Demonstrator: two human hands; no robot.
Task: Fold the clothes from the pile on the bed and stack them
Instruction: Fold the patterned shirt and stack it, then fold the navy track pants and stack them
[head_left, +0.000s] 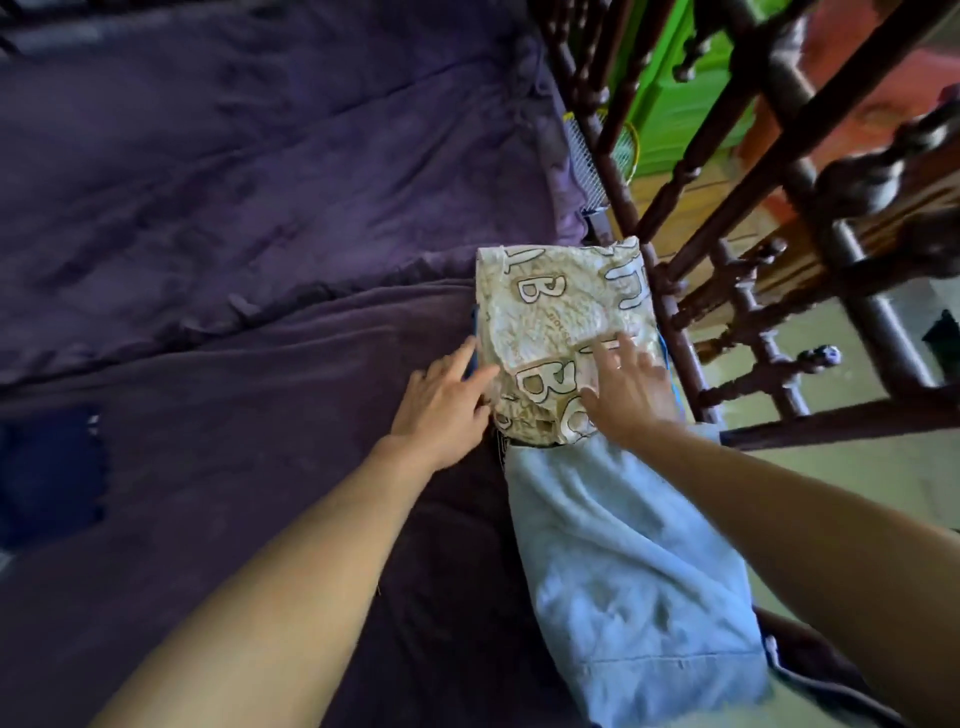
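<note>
One folded cream garment (561, 322) on the bed (260, 208) is touched by left hand (447, 405) and right hand (631, 389), both flat, nothing grasped; one blue garment (623, 571) is laid nearer.

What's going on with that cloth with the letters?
A person is folding clothes on a bed with a purple cover. Both hands are on a folded cream cloth with big letters: the left hand touches its left edge, the right hand presses flat on top. A light blue garment lies just nearer the person.
</note>
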